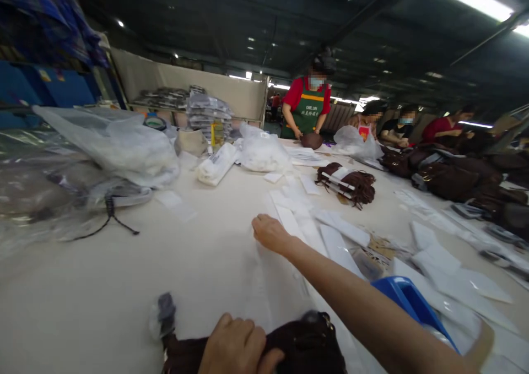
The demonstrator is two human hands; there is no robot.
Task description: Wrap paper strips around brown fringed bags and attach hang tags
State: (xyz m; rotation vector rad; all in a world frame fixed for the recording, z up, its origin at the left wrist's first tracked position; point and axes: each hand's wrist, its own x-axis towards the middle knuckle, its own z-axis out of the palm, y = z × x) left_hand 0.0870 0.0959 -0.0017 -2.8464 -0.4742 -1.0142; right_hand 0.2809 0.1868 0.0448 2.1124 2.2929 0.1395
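Note:
At the bottom edge, my left hand [237, 343] is closed on a dark brown bag [306, 343] with soft folds and a metal ring at its right end. A grey tab in clear wrapping [166, 310] sticks up at the bag's left end. My right hand [270, 233] reaches forward over the table, fingers closed on the edge of a clear plastic bag [268, 286]. This plastic stretches back from my fingers toward the brown bag; its exact outline is hard to see.
Plastic bags [136, 142] pile up at left. Ahead lie a white packet [217, 164] and a bundle of brown cords [347, 184]. White sheets [438, 253] and a blue holder [413, 302] lie at right. A person in a green apron [309, 109] stands across the table.

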